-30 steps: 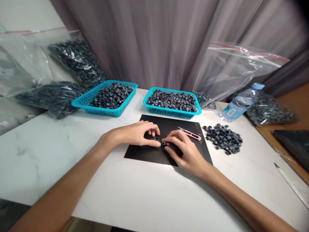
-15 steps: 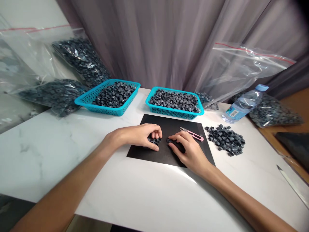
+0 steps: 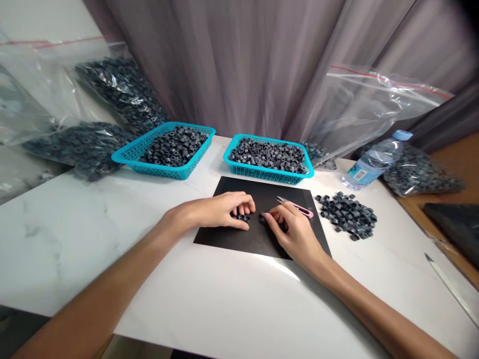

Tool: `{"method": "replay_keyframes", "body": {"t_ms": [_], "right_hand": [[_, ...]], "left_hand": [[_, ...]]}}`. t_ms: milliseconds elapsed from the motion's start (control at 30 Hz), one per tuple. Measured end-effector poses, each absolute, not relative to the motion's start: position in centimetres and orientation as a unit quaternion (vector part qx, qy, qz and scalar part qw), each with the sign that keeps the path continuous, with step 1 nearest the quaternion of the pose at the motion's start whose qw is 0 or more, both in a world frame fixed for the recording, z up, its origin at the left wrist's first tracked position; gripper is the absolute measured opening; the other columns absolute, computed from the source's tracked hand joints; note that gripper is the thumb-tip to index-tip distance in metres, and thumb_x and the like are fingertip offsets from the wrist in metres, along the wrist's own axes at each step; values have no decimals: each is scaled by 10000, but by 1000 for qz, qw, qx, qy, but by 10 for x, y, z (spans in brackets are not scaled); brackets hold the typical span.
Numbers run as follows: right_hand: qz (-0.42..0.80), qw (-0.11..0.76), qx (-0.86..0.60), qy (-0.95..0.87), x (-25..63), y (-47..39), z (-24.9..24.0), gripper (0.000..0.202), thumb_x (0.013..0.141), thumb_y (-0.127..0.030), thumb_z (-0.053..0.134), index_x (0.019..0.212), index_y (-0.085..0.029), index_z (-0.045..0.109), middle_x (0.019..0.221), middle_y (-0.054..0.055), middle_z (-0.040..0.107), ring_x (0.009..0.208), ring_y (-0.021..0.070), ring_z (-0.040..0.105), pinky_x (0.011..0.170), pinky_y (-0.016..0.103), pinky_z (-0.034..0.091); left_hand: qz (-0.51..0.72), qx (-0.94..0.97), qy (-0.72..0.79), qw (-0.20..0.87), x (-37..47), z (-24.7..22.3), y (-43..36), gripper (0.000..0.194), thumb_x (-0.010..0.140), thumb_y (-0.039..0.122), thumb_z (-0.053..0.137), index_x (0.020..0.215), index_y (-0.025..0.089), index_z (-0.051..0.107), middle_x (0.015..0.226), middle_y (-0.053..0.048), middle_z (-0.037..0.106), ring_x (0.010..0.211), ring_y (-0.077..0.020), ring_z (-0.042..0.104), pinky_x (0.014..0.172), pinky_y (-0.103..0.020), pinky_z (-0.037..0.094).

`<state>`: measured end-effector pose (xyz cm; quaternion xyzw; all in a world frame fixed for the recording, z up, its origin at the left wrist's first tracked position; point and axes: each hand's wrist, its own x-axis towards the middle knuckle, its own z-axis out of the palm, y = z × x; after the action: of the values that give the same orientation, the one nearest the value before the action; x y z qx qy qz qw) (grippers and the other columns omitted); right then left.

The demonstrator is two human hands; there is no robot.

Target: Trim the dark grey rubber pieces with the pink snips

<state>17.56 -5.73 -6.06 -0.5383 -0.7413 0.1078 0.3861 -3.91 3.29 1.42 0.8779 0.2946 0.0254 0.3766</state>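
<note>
Over a black mat [image 3: 243, 244], my left hand [image 3: 228, 209] curves around several small black rings [image 3: 244, 218], its thumb and fingers apart. To its right, my right hand [image 3: 292, 227] has thumb and fingertips together on a small black ring [image 3: 262, 218]; more dark pieces show partly under its palm. Pink-handled thread snips [image 3: 303, 211] lie just beyond my right hand, at the mat's right side. A loose pile of black rings [image 3: 350, 214] sits on the white table to the right of the mat.
Two blue baskets [image 3: 183, 172] [image 3: 269, 174] of black pieces stand behind the mat. Plastic bags of similar pieces [image 3: 123, 89] are at the left and right [image 3: 419, 172]. A water bottle [image 3: 374, 159] stands at the right, and a pointed blade [image 3: 449, 284] lies near the right edge.
My right hand's fingers have drawn in toward the thumb, closing on a ring. My left fingertips have shifted slightly right. The whole view has moved slightly.
</note>
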Motion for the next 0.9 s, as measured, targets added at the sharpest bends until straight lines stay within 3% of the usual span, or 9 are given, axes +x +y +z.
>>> {"method": "replay_keyframes", "body": {"t_ms": [133,200,267,400,533,733,900], "right_hand": [[96,403,-542,-731,176,-58,-58,175,1012,-268,562,848,-213,591,795,17,558,730,181,558,656,318,454],[99,407,-532,-736,175,-59,-56,90,1007,-286,576,969,-213,613,891,35,586,764,178,578,678,313,487],[91,383,-519,-759,174,-61,-54,161,992,-313,603,1123,-221,615,1030,69,598,875,204,608,733,331,526],[54,320,-505,-800,173,-63,-54,204,994,-289,591,1184,-225,626,1137,111,585,1070,271,593,857,417,555],[68,339,-516,-784,174,-60,-57,158,1008,-237,553,1149,-224,623,1090,103,615,1041,267,605,887,438,558],[128,379,-478,-782,176,-59,-57,183,995,-183,565,1160,-238,621,1069,68,665,946,220,641,841,379,560],[123,358,-462,-802,176,-60,-56,228,1003,-196,562,1208,-244,648,1132,79,653,1046,240,620,892,397,547]], "left_hand": [[9,885,286,367,-45,16,36,474,800,368,770,1202,214,571,1197,-59,578,1107,-216,545,966,-339,466],[-2,887,291,358,-50,16,39,541,765,391,800,1223,228,560,1211,-55,566,1138,-225,529,990,-346,452],[-12,889,299,347,-54,15,41,564,738,410,815,1212,233,564,1194,-51,564,1128,-229,528,986,-350,450],[-9,888,303,346,-54,14,42,485,755,420,787,1153,226,590,1112,-41,586,1051,-215,547,933,-340,468],[9,881,309,359,-47,14,38,438,792,405,754,1152,212,595,1045,-41,601,993,-206,570,891,-338,488],[29,882,314,351,-41,17,33,375,832,414,719,1117,195,612,1017,-50,621,967,-207,594,857,-336,503],[40,884,304,353,-39,12,32,367,836,402,723,1121,198,613,1058,-56,626,994,-210,595,870,-338,502]]}}
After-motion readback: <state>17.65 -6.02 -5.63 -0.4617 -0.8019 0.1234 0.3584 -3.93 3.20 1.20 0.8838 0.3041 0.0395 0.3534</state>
